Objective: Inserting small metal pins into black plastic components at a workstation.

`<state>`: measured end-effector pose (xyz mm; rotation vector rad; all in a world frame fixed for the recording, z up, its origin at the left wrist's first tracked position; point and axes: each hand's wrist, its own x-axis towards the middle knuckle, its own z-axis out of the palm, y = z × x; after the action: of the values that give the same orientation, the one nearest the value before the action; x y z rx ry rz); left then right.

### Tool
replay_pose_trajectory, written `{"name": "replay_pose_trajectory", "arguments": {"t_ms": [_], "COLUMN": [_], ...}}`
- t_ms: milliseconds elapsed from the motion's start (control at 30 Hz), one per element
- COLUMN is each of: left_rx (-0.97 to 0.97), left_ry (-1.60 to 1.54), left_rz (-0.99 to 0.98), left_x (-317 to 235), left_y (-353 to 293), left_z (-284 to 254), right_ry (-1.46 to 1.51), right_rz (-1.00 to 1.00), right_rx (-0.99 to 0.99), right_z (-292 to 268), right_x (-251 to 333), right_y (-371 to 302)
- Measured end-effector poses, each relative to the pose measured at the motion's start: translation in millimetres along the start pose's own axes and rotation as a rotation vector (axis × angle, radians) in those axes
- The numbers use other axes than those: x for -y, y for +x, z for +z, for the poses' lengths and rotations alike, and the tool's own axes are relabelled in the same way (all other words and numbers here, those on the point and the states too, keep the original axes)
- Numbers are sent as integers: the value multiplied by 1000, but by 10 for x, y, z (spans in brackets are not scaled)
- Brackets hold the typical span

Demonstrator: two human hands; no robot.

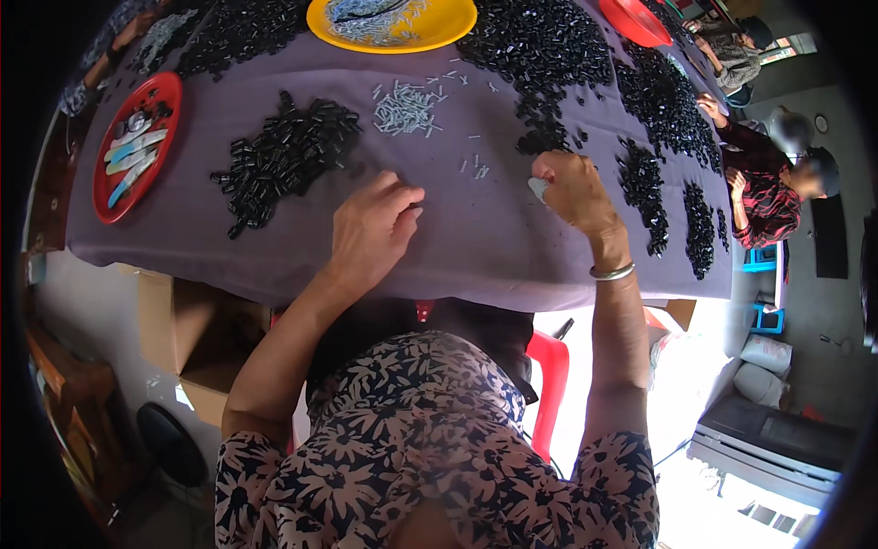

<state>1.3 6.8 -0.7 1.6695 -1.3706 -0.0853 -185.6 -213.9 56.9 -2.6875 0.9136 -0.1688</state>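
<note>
Head view: the left hand (380,220) was at the cloth-covered tabletop (485,252), fingers curled and thumb near the forefinger; whether it gripped anything could not be told. The right hand (576,194) was nearly closed, with a pale scrap (538,188) at its thumb side. A heap of black pieces (293,151) lay just beyond the left hand, a pile of pale sticks (405,110) farther off. The step seemed to be piece-by-piece handling; the next move likely called for a fine fingertip pinch.

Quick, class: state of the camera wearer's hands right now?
Left hand: curled; any hold cannot be told.
Right hand: closed; pale thing at it, hold unclear.
</note>
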Motion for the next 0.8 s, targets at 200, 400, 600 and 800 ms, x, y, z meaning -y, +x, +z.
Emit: {"name": "replay_pose_trajectory", "arguments": {"t_ms": [200, 400, 600, 800], "left_rx": [43, 33, 97, -78], "left_ry": [-128, -977, -931, -921], "left_rz": [-15, -342, -426, -364], "left_x": [-43, -181, -36, 23], "left_y": [-2, -28, -1, -12], "left_z": [-22, 88, 3, 47], "right_ry": [203, 958, 707, 660], "right_rz": [-117, -28, -50, -215], "right_rx": [-178, -282, -372, -356], "right_z": [75, 593, 627, 566], "right_x": [179, 981, 1225, 1231], "right_y": [-141, -438, -415, -362]}}
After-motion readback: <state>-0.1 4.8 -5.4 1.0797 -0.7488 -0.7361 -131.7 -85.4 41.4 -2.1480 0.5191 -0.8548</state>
